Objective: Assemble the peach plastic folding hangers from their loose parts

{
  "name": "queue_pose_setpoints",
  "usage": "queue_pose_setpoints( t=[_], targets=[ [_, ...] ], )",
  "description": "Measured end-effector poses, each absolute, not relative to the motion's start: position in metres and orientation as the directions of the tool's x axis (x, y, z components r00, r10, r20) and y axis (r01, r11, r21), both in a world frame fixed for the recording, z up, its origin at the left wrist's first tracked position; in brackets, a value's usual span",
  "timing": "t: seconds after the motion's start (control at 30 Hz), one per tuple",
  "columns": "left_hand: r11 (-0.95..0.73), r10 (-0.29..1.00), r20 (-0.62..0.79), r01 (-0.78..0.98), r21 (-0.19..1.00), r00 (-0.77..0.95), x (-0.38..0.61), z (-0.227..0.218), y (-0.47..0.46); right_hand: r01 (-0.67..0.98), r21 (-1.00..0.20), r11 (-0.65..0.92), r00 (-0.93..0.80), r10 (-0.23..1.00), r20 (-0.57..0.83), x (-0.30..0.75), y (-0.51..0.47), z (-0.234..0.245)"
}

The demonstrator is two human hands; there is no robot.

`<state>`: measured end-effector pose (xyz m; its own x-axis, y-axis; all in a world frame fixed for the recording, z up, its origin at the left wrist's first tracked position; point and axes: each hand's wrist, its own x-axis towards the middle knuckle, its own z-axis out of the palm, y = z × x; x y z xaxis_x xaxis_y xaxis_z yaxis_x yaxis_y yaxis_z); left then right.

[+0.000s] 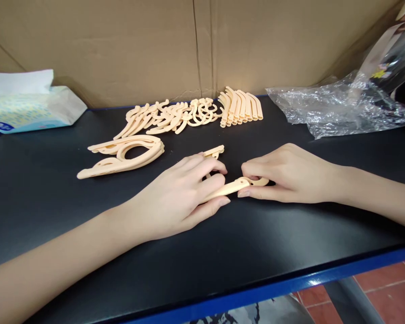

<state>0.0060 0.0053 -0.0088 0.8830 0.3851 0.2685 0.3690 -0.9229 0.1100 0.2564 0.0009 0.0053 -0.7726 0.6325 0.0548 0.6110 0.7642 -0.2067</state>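
Note:
Both hands meet over a peach plastic hanger part (234,186) lying on the black table (222,252). My left hand (184,195) curls its fingers round the part's left portion. My right hand (286,173) pinches its right end between thumb and fingers. Another piece of the same plastic (214,151) sticks out behind my left hand's fingers. A stack of assembled peach hangers (124,155) lies to the left.
Rows of loose peach hooks (175,116) and arm pieces (241,107) lie at the back by a cardboard wall. A tissue pack (27,105) is far left. Crumpled clear plastic bags (340,108) sit at the right. The table's blue front edge (290,283) is near.

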Motion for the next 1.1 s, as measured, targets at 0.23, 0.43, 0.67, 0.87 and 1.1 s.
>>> queue_pose_setpoints(
  t=[0.23,0.43,0.67,0.87,1.1],
  targets=[
    [-0.917,0.398,0.246,0.382,0.112,0.884,0.0068,-0.0078,0.0049,0.602,-0.182,0.777,-0.783,0.620,0.059,0.2564,0.0014,0.0041],
    [-0.921,0.389,0.261,0.377,0.095,0.883,0.0076,-0.0086,0.0061,0.609,-0.168,0.775,-0.781,0.623,0.043,0.2570,0.0026,0.0036],
    [-0.924,0.382,0.233,0.369,0.099,0.894,0.0076,-0.0100,0.0083,0.606,-0.118,0.786,-0.788,0.614,0.047,0.2574,0.0025,0.0046],
    [-0.922,0.387,0.210,0.372,0.111,0.898,0.0085,-0.0065,0.0091,0.606,-0.095,0.790,-0.791,0.610,0.032,0.2570,0.0009,0.0065],
    [-0.918,0.398,0.247,0.383,0.105,0.884,0.0082,-0.0098,0.0070,0.613,-0.098,0.784,-0.786,0.618,0.014,0.2561,0.0002,0.0081]
  ],
)
